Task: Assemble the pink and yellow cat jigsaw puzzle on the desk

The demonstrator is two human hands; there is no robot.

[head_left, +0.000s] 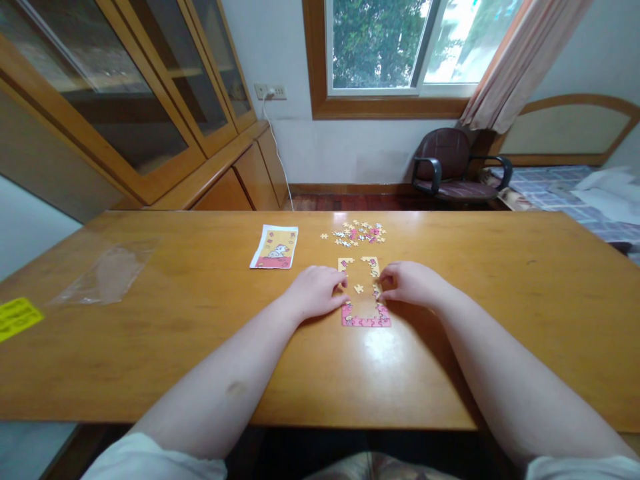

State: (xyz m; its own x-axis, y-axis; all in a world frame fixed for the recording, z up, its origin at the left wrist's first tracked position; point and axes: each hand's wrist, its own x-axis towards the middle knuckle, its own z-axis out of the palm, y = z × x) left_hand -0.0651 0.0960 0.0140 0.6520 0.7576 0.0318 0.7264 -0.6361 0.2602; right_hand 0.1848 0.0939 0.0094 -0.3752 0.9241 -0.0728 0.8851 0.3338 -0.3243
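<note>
A partly assembled jigsaw puzzle (366,322) lies flat on the table as a rectangular border, pink along the near side and yellow higher up. Inside the border sits one loose yellow puzzle piece (359,289). My left hand (320,291) rests at the border's left side, thumb and fingers apart, covering part of that edge. On the opposite side, my right hand (411,283) touches the right edge with its fingertips, thumb and forefinger spread. No piece shows lifted in either hand.
Beyond the border lies a pile of loose puzzle pieces (357,233). A picture card (275,248) with a white animal is left of it. Farther left are a clear plastic bag (113,270) and a yellow label (19,318) on the wooden table (200,373).
</note>
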